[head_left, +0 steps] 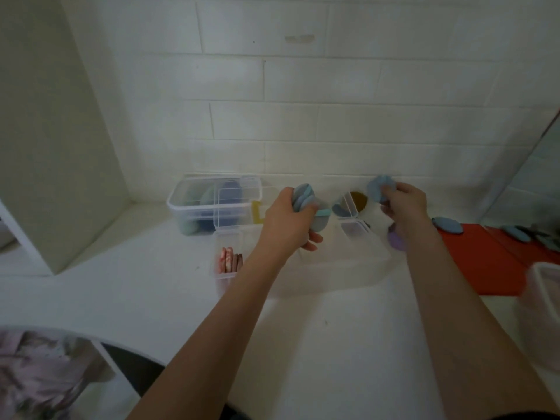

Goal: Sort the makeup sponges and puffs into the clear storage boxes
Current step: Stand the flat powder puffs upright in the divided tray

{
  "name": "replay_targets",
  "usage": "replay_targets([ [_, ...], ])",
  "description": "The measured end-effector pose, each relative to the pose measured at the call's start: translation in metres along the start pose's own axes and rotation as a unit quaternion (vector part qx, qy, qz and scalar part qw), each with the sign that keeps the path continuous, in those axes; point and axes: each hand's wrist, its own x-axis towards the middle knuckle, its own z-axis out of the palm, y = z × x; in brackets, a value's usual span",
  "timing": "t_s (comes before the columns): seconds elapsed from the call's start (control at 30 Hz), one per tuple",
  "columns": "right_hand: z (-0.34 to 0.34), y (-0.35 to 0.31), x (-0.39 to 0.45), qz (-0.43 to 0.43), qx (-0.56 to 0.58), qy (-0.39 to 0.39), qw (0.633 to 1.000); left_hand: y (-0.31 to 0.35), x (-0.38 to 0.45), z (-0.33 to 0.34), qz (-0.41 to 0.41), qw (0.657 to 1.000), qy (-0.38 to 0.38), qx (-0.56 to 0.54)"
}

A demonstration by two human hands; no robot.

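Note:
My left hand (288,219) grips a stack of several blue puffs (304,200) above a clear divided storage box (357,268). My right hand (404,204) pinches one blue puff (378,187) over the box's far right corner. Pink and brown puffs (229,259) stand on edge in the box's front left compartment. A purple sponge (397,240) shows beside my right wrist. A second clear box (194,204) at the back left holds blue and teal sponges.
More blue puffs (448,225) lie on a red mat (491,262) at the right. Another clear container (545,286) stands at the right edge. A white cabinet side (54,147) rises at the left. A tiled wall closes the back.

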Motion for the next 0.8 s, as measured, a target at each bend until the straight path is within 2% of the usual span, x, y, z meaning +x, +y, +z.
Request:
replay_targets([
  [0.03,-0.001,-0.010,-0.010,0.019,0.046,-0.021,0.999,0.001,-0.001,0.000,-0.002,1.000,0.004,-0.004],
  [0.1,0.000,-0.027,-0.032,0.020,0.063,-0.097,0.993,0.004,-0.003,0.000,-0.007,1.000,0.009,-0.023],
  [0.23,0.010,-0.050,-0.082,-0.059,0.024,-0.211,0.975,0.014,-0.012,-0.013,-0.012,0.994,0.046,-0.097],
  [0.37,0.022,-0.061,-0.117,-0.104,0.002,-0.324,0.940,0.024,-0.022,-0.046,0.026,0.989,0.114,-0.095],
  [0.43,0.030,-0.066,-0.131,-0.160,-0.065,-0.370,0.913,0.024,-0.027,-0.063,0.047,0.985,0.134,-0.093],
  [0.53,0.044,-0.075,-0.145,-0.246,-0.233,-0.433,0.835,0.013,-0.035,-0.071,0.046,0.984,0.137,-0.102],
  [0.6,0.053,-0.080,-0.154,-0.259,-0.301,-0.462,0.793,0.005,-0.036,-0.071,0.042,0.984,0.130,-0.114],
  [0.67,0.061,-0.084,-0.162,-0.289,-0.342,-0.461,0.766,0.004,-0.034,-0.073,0.031,0.982,0.133,-0.133],
  [0.8,0.068,-0.094,-0.174,-0.331,-0.322,-0.436,0.772,0.000,-0.031,-0.078,0.019,0.978,0.132,-0.163],
])
